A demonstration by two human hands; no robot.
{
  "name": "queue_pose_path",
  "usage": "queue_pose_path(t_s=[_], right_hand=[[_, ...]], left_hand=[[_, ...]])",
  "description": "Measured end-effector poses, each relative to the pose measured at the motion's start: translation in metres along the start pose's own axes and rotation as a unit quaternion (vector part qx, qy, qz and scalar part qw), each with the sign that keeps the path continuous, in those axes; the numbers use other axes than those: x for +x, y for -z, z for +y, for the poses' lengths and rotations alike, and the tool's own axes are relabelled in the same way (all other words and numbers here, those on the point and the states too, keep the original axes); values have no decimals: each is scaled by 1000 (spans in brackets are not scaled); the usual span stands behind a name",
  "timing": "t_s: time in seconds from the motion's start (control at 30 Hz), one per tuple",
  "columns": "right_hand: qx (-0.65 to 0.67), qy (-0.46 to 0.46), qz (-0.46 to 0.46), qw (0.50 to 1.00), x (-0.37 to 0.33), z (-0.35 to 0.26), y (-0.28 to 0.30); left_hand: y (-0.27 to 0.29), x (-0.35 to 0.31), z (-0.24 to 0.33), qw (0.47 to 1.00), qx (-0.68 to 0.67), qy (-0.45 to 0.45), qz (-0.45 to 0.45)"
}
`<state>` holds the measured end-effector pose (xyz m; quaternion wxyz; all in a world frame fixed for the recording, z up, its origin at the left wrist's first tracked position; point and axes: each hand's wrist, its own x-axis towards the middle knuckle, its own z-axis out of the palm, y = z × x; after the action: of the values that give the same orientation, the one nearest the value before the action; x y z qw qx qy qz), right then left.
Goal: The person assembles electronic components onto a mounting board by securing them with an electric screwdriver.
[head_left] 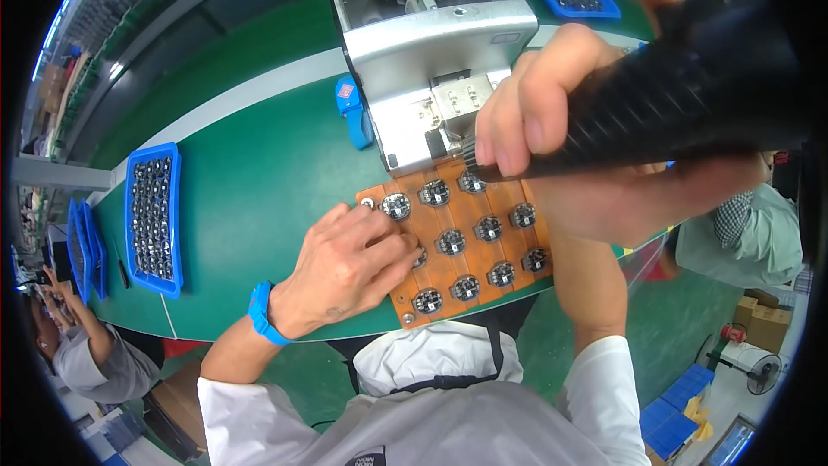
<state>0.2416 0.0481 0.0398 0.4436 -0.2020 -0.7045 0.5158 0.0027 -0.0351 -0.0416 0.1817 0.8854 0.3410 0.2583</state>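
Note:
An orange fixture plate (473,240) lies at the table's near edge, with several small round circuit boards (451,242) set in its rows. My left hand (349,263), with a blue wristband (260,315), is closed over the plate's left side. Its fingertips partly cover one round board (420,257), and its thumb is hidden. In my right hand (539,108) is a thick black handheld tool (655,86) with a ribbed, tapering body. The tool's narrow end points left, low over the plate's far row near a board (471,181); the exact contact is hidden.
A silver metal machine (440,47) stands just beyond the plate, with a blue strap device (350,103) at its left. Blue trays of round parts lie at left (178,224) and far right (617,9). Other people (103,354) sit at the left and right; a fan (763,371) stands lower right.

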Motion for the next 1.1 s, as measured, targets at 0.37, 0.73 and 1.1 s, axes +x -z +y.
queue_pose_path(t_s=[0.37, 0.73, 1.1], right_hand=[[53, 223, 149, 962, -12, -2, -19], [25, 147, 190, 970, -11, 14, -27], [-110, 52, 325, 938, 7, 2, -60]], left_hand=[[-1, -1, 6, 996, -49, 80, -7], [0, -4, 9, 996, -60, 67, 12], [6, -14, -5, 992, 29, -90, 83]])
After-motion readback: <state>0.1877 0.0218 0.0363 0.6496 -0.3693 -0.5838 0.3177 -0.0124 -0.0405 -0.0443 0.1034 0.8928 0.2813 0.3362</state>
